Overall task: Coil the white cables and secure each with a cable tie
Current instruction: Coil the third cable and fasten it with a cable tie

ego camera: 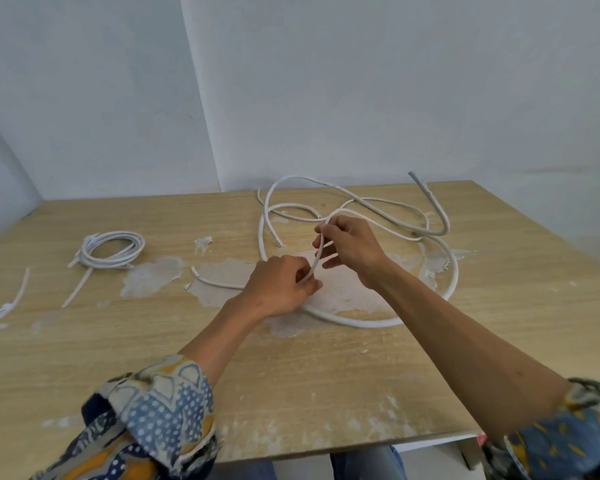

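Note:
A long loose white cable [378, 323] sprawls in wide loops over the middle and right of the wooden table [291, 382]. My left hand [281, 289] pinches a short stretch of this cable low down, and my right hand [352, 245] pinches the same stretch higher up, so the piece runs slanted between them. One cable end [417, 180] curls up at the back right. A finished coil of white cable [110, 249] lies at the left, bound with a white cable tie whose tail [77, 289] points toward me.
Loose white cable ties [6, 308] lie near the table's left edge. The tabletop has worn pale patches [153, 277] where the veneer has peeled. Walls stand close behind and to the left. The near table edge is just in front of my legs.

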